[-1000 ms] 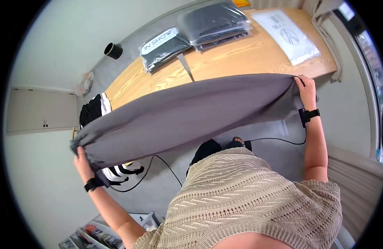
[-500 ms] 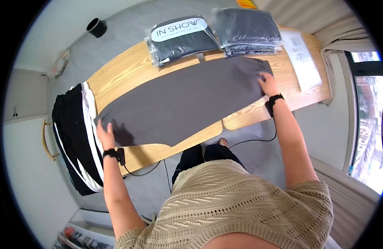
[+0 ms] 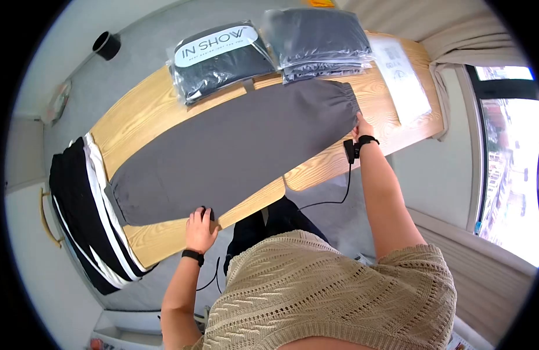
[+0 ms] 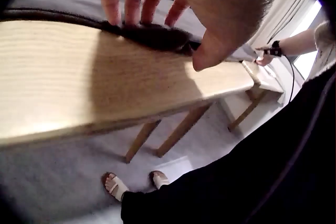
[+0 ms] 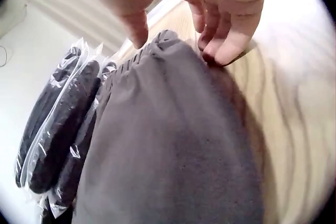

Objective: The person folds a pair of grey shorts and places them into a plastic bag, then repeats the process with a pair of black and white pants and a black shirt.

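Note:
A dark grey garment (image 3: pixel 234 146) lies flat along the wooden table (image 3: pixel 144 108), its gathered elastic end (image 3: pixel 348 99) at the right. At its near edge, left of the middle, my left hand (image 3: pixel 200 230) rests with fingers spread on the cloth. The left wrist view has those fingertips (image 4: pixel 149 19) touching the dark edge, the thumb apart from them. My right hand (image 3: pixel 363 126) is at the near corner of the gathered end. In the right wrist view, thumb and fingers of the right hand (image 5: pixel 194 3) stand apart around that corner of the garment (image 5: pixel 173 140), fingertips by its edge.
Bagged dark clothes labelled IN SHOW (image 3: pixel 223 61) and a bagged stack (image 3: pixel 316 41) lie along the far edge. A flat white package (image 3: pixel 401 81) is at the right. Black and white clothes (image 3: pixel 86 204) hang over the left end. Cables run from the wrists.
The garment has come down from the air onto the table. My left hand has left its left end and moved right along the near edge; my right hand has shifted to the near corner.

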`<act>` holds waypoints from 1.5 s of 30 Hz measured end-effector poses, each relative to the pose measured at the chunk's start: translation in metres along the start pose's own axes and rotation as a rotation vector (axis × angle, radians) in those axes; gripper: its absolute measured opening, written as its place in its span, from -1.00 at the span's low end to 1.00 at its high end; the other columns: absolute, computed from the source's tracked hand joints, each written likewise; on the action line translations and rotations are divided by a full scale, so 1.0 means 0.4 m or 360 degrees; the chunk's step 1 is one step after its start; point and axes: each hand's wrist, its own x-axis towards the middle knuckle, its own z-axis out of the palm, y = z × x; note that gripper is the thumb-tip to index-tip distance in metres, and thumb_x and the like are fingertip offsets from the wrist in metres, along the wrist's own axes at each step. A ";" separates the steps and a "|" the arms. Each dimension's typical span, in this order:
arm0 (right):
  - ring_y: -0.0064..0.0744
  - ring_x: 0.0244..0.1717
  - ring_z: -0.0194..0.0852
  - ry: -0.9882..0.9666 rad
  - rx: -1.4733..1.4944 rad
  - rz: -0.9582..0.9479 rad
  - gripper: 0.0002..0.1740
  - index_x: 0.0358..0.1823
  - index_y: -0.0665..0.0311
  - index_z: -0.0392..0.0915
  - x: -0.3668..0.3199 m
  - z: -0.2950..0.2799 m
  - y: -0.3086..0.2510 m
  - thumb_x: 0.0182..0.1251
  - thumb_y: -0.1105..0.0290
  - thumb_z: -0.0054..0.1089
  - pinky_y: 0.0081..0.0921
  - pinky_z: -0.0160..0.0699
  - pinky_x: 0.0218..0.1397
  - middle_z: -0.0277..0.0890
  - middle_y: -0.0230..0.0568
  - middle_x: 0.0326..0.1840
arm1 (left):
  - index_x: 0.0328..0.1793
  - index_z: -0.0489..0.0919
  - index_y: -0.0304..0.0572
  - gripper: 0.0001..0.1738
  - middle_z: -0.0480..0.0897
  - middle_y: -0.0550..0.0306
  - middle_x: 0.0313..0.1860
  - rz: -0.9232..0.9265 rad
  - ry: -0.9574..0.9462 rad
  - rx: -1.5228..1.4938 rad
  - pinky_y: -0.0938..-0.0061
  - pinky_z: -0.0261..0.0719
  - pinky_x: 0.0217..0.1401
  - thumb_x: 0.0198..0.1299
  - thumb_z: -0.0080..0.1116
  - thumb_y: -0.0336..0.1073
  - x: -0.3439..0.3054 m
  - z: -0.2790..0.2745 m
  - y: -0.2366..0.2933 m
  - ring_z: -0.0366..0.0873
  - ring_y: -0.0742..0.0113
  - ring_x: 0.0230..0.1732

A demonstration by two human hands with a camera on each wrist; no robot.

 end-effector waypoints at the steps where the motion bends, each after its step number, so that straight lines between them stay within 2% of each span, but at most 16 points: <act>1: -0.47 -0.75 0.20 -0.0030 -0.0004 0.0043 -0.65 -0.51 0.18 0.45 -0.046 0.011 -0.035 0.11 0.10 0.37 -0.51 0.19 -0.76 0.34 -0.34 -0.63 | 0.15 0.41 -0.20 -0.39 0.40 -0.08 0.11 -0.0017 0.0050 0.0045 0.15 0.42 0.12 -0.11 0.31 -0.32 0.001 0.014 0.005 0.37 -0.06 0.10; 4: -0.31 -0.54 0.43 -0.0518 -0.0097 0.0199 -0.48 -0.08 0.25 0.52 0.103 0.032 -0.006 0.04 0.06 0.41 -0.44 0.37 -0.64 0.55 -0.19 -0.31 | 0.13 0.41 -0.18 -0.50 0.40 -0.07 0.12 -0.0112 0.0152 0.0156 0.15 0.46 0.12 -0.02 0.14 -0.39 0.000 0.053 0.014 0.36 -0.08 0.12; 6: -0.19 -0.48 0.54 -0.0597 -0.0453 0.0189 -0.52 -0.01 0.27 0.50 0.205 0.034 0.005 0.09 0.20 0.40 -0.35 0.46 -0.62 0.58 -0.15 -0.20 | 0.06 0.43 -0.14 -0.58 0.43 0.00 0.07 -0.0221 0.0156 0.0228 0.20 0.50 0.08 -0.01 0.10 -0.39 0.013 0.060 0.028 0.38 -0.03 0.08; 8: -0.16 -0.40 0.60 -0.0679 0.0050 0.0234 -0.56 0.04 0.27 0.48 0.082 0.020 -0.043 0.12 0.35 0.36 -0.32 0.55 -0.57 0.58 -0.14 -0.13 | -0.04 0.45 -0.10 -0.71 0.47 0.05 -0.04 -0.0279 0.0199 0.0259 0.22 0.53 0.02 0.05 0.02 -0.39 0.026 0.073 0.028 0.42 0.03 0.02; 12: -0.29 -0.27 0.59 -0.0738 -0.0058 -0.0014 -0.57 0.05 0.24 0.46 0.006 -0.080 -0.132 0.13 0.42 0.33 -0.43 0.58 -0.46 0.58 -0.20 -0.12 | -0.23 0.45 -0.09 -0.88 0.48 0.09 -0.23 -0.0148 0.0140 0.0335 0.23 0.51 -0.11 0.08 -0.02 -0.34 0.038 0.077 0.056 0.48 0.11 -0.11; 14: -0.50 -0.36 0.51 -0.0660 -0.0035 -0.0092 -0.65 -0.06 0.17 0.51 0.065 -0.126 -0.138 0.11 0.35 0.38 -0.55 0.46 -0.50 0.56 -0.39 -0.22 | -0.25 0.46 -0.09 -0.87 0.49 0.11 -0.27 0.0017 0.0178 0.0345 0.26 0.45 -0.15 0.06 0.03 -0.32 0.039 0.086 0.098 0.49 0.15 -0.15; 17: -0.46 -0.37 0.51 -0.0540 -0.0081 -0.0142 -0.70 -0.16 0.23 0.55 0.241 -0.184 -0.108 0.12 0.28 0.36 -0.56 0.47 -0.49 0.57 -0.33 -0.26 | -0.25 0.47 -0.10 -0.85 0.49 0.12 -0.29 0.0114 0.0215 0.0217 0.27 0.42 -0.14 0.02 0.08 -0.33 0.039 0.108 0.172 0.49 0.15 -0.16; 18: -0.29 -0.26 0.55 -0.0082 -0.1124 -0.0404 -0.72 -0.13 0.32 0.54 0.048 -0.175 -0.182 0.14 0.38 0.26 -0.50 0.56 -0.25 0.58 -0.17 -0.20 | -0.23 0.49 -0.12 -0.81 0.50 0.11 -0.28 0.0105 0.0211 0.0175 0.27 0.42 -0.13 -0.01 0.12 -0.35 0.040 0.119 0.184 0.48 0.14 -0.15; 20: -0.12 -0.03 0.49 0.0495 -0.1412 -0.1646 -0.61 -0.04 0.51 0.49 0.012 -0.169 -0.117 0.12 0.42 0.18 -0.30 0.46 0.05 0.53 0.04 -0.05 | -0.20 0.50 -0.13 -0.77 0.51 0.11 -0.27 0.0093 0.0197 0.0129 0.27 0.41 -0.12 -0.05 0.17 -0.37 0.036 0.134 0.196 0.48 0.13 -0.15; 22: -0.05 0.07 0.43 -0.0386 -0.0997 -0.1918 -0.64 -0.04 0.40 0.51 -0.183 -0.135 -0.098 0.11 0.42 0.16 -0.27 0.35 0.19 0.50 0.03 0.03 | -0.28 0.48 -0.12 -0.86 0.48 0.13 -0.32 0.0094 0.0292 0.0154 0.27 0.41 -0.13 -0.02 0.11 -0.38 0.035 0.145 0.198 0.48 0.15 -0.18; 27: -0.13 0.21 0.35 -0.2210 -0.1393 -0.2271 -0.52 0.05 0.22 0.49 -0.540 -0.050 0.086 0.07 0.26 0.29 -0.22 0.26 0.28 0.49 -0.13 0.08 | -0.21 0.52 -0.17 -0.80 0.52 0.10 -0.25 0.0105 0.0272 0.0052 0.26 0.44 -0.10 -0.04 0.14 -0.41 0.042 0.104 0.192 0.49 0.11 -0.15; 30: -0.18 0.27 0.28 -0.2323 -0.1518 -0.2637 -0.30 0.18 0.26 0.36 -0.639 -0.023 0.197 -0.04 0.23 0.37 -0.24 0.22 0.30 0.40 -0.12 0.18 | -0.24 0.51 -0.21 -0.80 0.52 0.07 -0.29 0.0115 0.0377 -0.0098 0.24 0.47 -0.14 -0.06 0.14 -0.43 0.042 0.079 0.199 0.49 0.07 -0.18; 36: -0.19 0.31 0.24 -0.1891 -0.1780 -0.3008 -0.35 0.19 0.30 0.33 -0.566 -0.008 0.309 -0.07 0.48 0.18 -0.28 0.23 0.32 0.31 -0.11 0.27 | -0.33 0.47 -0.22 -0.84 0.51 0.06 -0.37 0.0283 0.0491 -0.0273 0.28 0.50 -0.22 -0.10 0.15 -0.45 0.026 0.053 0.196 0.48 0.07 -0.28; 40: -0.30 0.41 0.12 -0.1924 -0.2005 -0.2884 -0.31 0.25 0.27 0.31 -0.535 -0.032 0.305 -0.04 0.42 0.22 -0.30 0.12 0.42 0.22 -0.21 0.37 | 0.05 0.44 -0.14 -0.49 0.46 0.00 0.09 0.0267 0.0333 -0.0221 0.19 0.37 0.17 -0.13 0.25 -0.35 0.006 0.061 0.169 0.39 0.02 0.12; 41: -0.35 0.44 0.07 -0.1914 -0.2087 -0.2871 -0.29 0.27 0.25 0.29 -0.533 -0.036 0.307 -0.02 0.40 0.24 -0.31 0.09 0.44 0.20 -0.26 0.39 | 0.25 0.34 -0.10 -0.27 0.28 -0.01 0.33 0.0224 0.0216 -0.0172 0.10 0.18 0.34 -0.15 0.31 -0.30 0.002 0.080 0.148 0.21 -0.02 0.33; 45: -0.41 0.47 0.00 -0.1835 -0.2195 -0.2944 -0.25 0.32 0.20 0.25 -0.526 -0.046 0.305 0.00 0.38 0.25 -0.32 0.03 0.47 0.16 -0.34 0.43 | 0.39 0.24 -0.02 -0.09 0.22 0.04 0.41 0.0139 0.0214 0.0003 0.10 0.16 0.36 -0.18 0.38 -0.21 0.014 0.123 0.108 0.17 0.06 0.38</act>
